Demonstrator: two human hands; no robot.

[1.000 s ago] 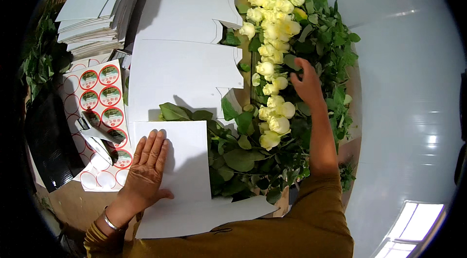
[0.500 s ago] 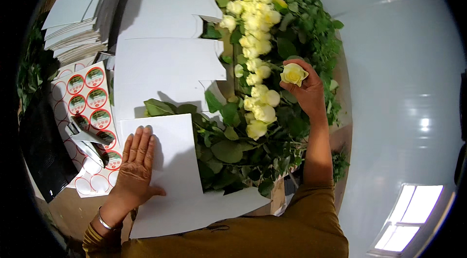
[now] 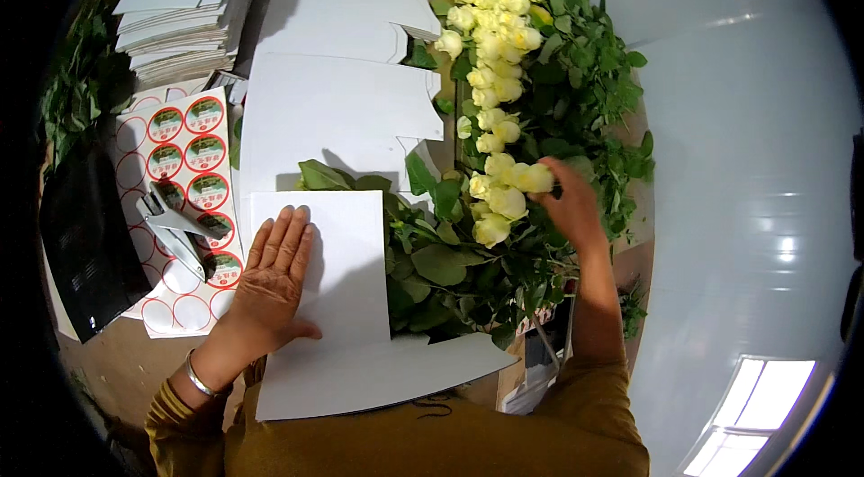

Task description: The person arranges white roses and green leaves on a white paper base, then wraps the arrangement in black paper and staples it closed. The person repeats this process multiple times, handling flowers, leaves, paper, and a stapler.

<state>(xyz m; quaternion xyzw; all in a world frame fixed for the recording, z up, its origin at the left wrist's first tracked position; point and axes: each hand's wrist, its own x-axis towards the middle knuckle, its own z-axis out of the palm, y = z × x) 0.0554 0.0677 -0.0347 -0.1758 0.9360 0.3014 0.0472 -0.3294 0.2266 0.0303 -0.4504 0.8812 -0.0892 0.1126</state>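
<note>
My left hand [image 3: 279,283] lies flat, fingers stretched out, on a white cardboard sheet [image 3: 351,252] that covers part of some leafy rose stems [image 3: 441,265]. A silver bracelet circles that wrist. On the right, the fingers of my right hand [image 3: 576,211] close around a pale yellow rose [image 3: 533,177], at the near end of a long row of pale yellow roses [image 3: 499,18]. The rose's head touches or nearly touches its neighbours; its stem is hidden among the leaves.
More white cardboard sheets [image 3: 337,103] lie beyond my left hand. At the far left stands a stack of cardboard [image 3: 180,36]. Nearer are sheets of round red-edged stickers [image 3: 205,153], a silver plier-like tool [image 3: 175,229] and black plastic [image 3: 90,252]. A pale wall [image 3: 738,162] bounds the right.
My right hand has moved down and left with the rose, bringing it from above the leaves to the row of roses. The left hand stays flat on the cardboard; the whole view has shifted slightly.
</note>
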